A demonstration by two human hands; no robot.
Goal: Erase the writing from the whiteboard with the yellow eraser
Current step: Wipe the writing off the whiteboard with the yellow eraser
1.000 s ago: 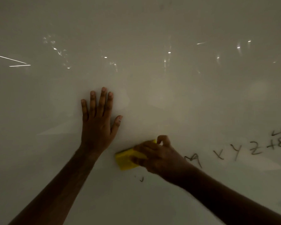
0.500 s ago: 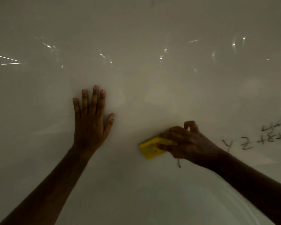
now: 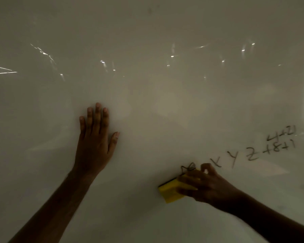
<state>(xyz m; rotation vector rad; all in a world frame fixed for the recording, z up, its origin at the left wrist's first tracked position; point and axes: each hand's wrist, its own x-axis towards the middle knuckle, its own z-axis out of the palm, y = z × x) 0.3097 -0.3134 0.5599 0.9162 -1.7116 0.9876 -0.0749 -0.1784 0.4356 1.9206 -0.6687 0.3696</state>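
The whiteboard (image 3: 147, 95) fills the whole view in dim light. My right hand (image 3: 205, 186) grips the yellow eraser (image 3: 170, 192) and presses it flat on the board at the lower right. Dark marker writing (image 3: 251, 155) runs up and to the right of the eraser: a scribbled letter just above it, then "X Y Z +8+1" and a shorter line above that. My left hand (image 3: 95, 142) lies flat on the board left of centre, fingers stretched upward, holding nothing.
Small bright reflections of lights (image 3: 172, 56) dot the upper half of the board. Two thin bright streaks (image 3: 3, 70) show at the far left edge.
My right hand with the eraser swept right across the writing half a second ago, and has now dropped lower, below the scribbled letter. My left hand has stayed flat on the board.
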